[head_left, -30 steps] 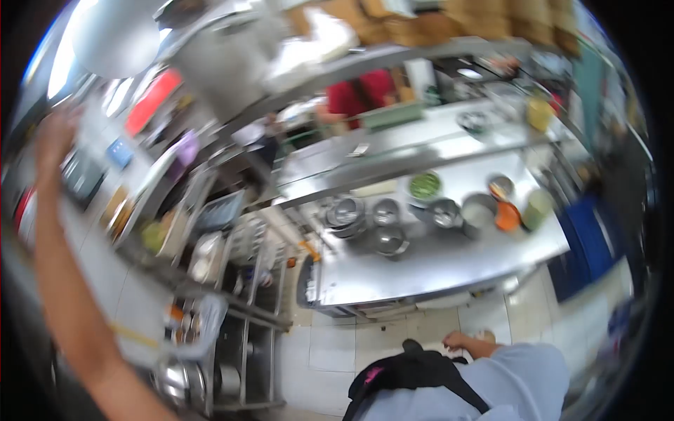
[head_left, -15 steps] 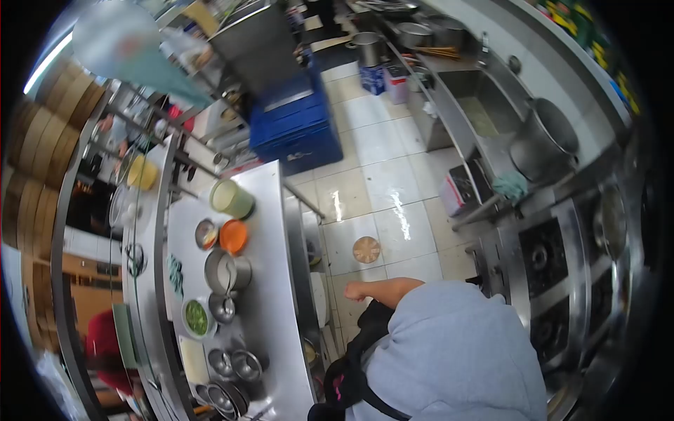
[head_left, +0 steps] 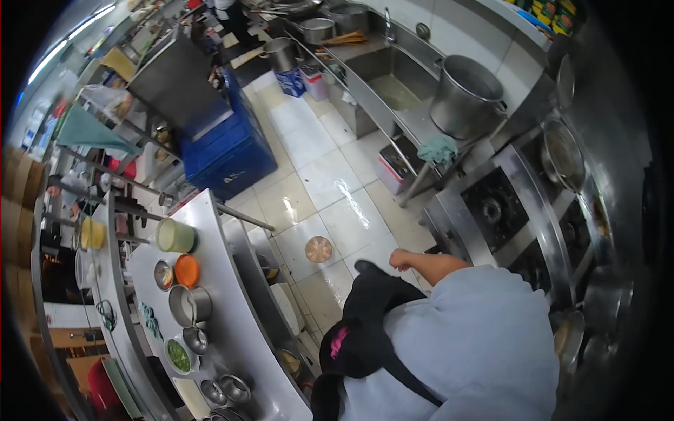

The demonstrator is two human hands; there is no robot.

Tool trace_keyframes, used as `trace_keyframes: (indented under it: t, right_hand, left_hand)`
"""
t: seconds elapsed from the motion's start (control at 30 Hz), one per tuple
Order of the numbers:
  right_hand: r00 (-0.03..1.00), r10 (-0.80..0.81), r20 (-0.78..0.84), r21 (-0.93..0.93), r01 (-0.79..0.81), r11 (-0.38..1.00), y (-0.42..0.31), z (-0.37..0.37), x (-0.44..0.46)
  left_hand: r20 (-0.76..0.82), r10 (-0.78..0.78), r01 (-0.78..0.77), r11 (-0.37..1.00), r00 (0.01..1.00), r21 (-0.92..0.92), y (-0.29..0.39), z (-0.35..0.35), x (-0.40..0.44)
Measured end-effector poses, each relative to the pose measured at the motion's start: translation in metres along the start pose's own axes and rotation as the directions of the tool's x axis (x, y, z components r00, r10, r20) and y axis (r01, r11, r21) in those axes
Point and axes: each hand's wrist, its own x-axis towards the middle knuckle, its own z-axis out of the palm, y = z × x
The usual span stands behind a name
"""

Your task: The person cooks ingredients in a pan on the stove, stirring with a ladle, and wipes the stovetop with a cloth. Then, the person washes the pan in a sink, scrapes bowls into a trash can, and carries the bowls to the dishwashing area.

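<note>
My right hand point(head_left: 401, 259) is loosely closed in front of my grey shirt point(head_left: 463, 330) and black apron point(head_left: 372, 302), above the tiled floor. No object shows in its curled fingers. A round brown drain cover point(head_left: 318, 249) lies in the floor to the left of it. My left hand is out of view. On the steel worktop point(head_left: 246, 330) at the left are a pale green container point(head_left: 175, 236), an orange bowl point(head_left: 187, 270), a metal pot point(head_left: 199, 303), a bowl of chopped greens point(head_left: 178, 356) and several metal bowls point(head_left: 234, 388).
Gas burners point(head_left: 493, 207) stand at the right, with a wok point(head_left: 562, 156) behind them. A large stockpot point(head_left: 468, 97) sits beside the sink point(head_left: 399, 78). A blue chest point(head_left: 230, 158) is beyond the worktop. Another person point(head_left: 235, 21) stands far back.
The view has swung right, from the shelves and worktop to the aisle and burners. My left arm, raised at the left one second ago, has left view. My right hand remains closed.
</note>
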Motion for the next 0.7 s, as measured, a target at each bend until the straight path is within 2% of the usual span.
trace_keyframes:
  t: [0.03, 0.07, 0.1, 0.13, 0.17, 0.2, 0.23, 0.27, 0.3, 0.33, 0.37, 0.4, 0.43, 0.47, 0.53, 0.6, 0.7]
  right_hand:
    - [1.0, -0.015, 0.017, 0.029, 0.015, 0.999, 0.013, -0.014, 0.002]
    - [0.999, -0.012, -0.052, 0.17, 0.02, 0.985, 0.017, -0.025, -0.008]
    - [0.994, -0.002, -0.114, 0.295, 0.035, 0.955, 0.018, -0.036, -0.016]
    - [0.993, -0.015, -0.12, 0.342, 0.055, 0.938, 0.019, -0.052, -0.02]
    - [0.993, -0.034, -0.112, 0.382, 0.075, 0.921, 0.017, -0.065, -0.021]
    - [0.992, -0.043, -0.118, 0.411, 0.089, 0.907, 0.015, -0.079, -0.02]
    - [0.99, -0.054, -0.127, 0.44, 0.105, 0.892, 0.011, -0.093, -0.019]
    - [0.988, -0.086, -0.13, 0.475, 0.138, 0.869, 0.007, -0.106, -0.024]
    - [0.982, -0.114, -0.152, 0.512, 0.177, 0.841, 0.002, -0.128, -0.028]
    - [0.984, -0.12, -0.128, 0.499, 0.169, 0.85, -0.004, -0.149, -0.032]
    - [0.964, -0.153, -0.217, 0.484, 0.242, 0.841, -0.009, -0.166, -0.035]
    - [0.935, -0.185, -0.303, 0.464, 0.314, 0.828, -0.013, -0.18, -0.035]
    - [0.941, -0.19, -0.281, 0.458, 0.305, 0.835, -0.016, -0.196, -0.036]
    - [0.932, -0.189, -0.309, 0.475, 0.324, 0.818, -0.017, -0.213, -0.034]
    - [0.928, -0.197, -0.318, 0.48, 0.336, 0.81, -0.021, -0.236, -0.023]
    - [0.937, -0.172, -0.303, 0.414, 0.292, 0.862, -0.031, -0.25, -0.002]
    - [0.956, -0.176, -0.235, 0.41, 0.262, 0.874, -0.047, -0.245, 0.052]
  left_hand:
    - [0.188, -0.097, 0.129, 0.978, 0.977, -0.165, -0.018, 0.042, -0.015]
    - [0.389, -0.193, 0.317, 0.905, 0.901, -0.286, -0.047, 0.071, -0.028]
    - [0.428, -0.023, 0.084, 0.989, 0.903, -0.125, -0.015, 0.113, -0.042]
    - [0.569, -0.076, 0.07, 0.997, 0.819, 0.033, -0.015, 0.146, -0.066]
    - [0.729, -0.361, 0.263, 0.931, 0.581, 0.251, 0.012, 0.168, -0.078]
    - [0.843, -0.231, 0.137, 0.973, 0.486, 0.187, -0.041, 0.208, -0.115]
    - [0.92, -0.17, 0.063, 0.985, 0.352, 0.158, -0.041, 0.233, -0.133]
    - [0.937, -0.153, 0.121, 0.985, 0.315, 0.12, -0.067, 0.26, -0.165]
    - [0.932, -0.283, 0.359, 0.914, 0.227, 0.19, -0.048, 0.268, -0.175]
    - [0.918, -0.379, 0.569, 0.783, 0.116, 0.251, -0.027, 0.28, -0.18]
    - [0.908, -0.403, 0.58, 0.769, 0.112, 0.27, -0.026, 0.286, -0.187]
    - [0.885, -0.466, 0.644, 0.677, 0.0, 0.357, -0.034, 0.299, -0.199]
    - [0.851, -0.512, 0.693, 0.572, -0.116, 0.438, -0.042, 0.311, -0.211]
    - [0.839, -0.53, 0.703, 0.551, -0.122, 0.45, -0.045, 0.323, -0.216]
    - [0.74, -0.62, 0.709, 0.396, -0.263, 0.584, -0.045, 0.349, -0.216]
    - [0.706, -0.669, 0.656, 0.428, -0.232, 0.622, 0.001, 0.381, -0.179]
    - [0.866, -0.485, 0.678, 0.597, -0.12, 0.428, 0.01, 0.451, -0.14]
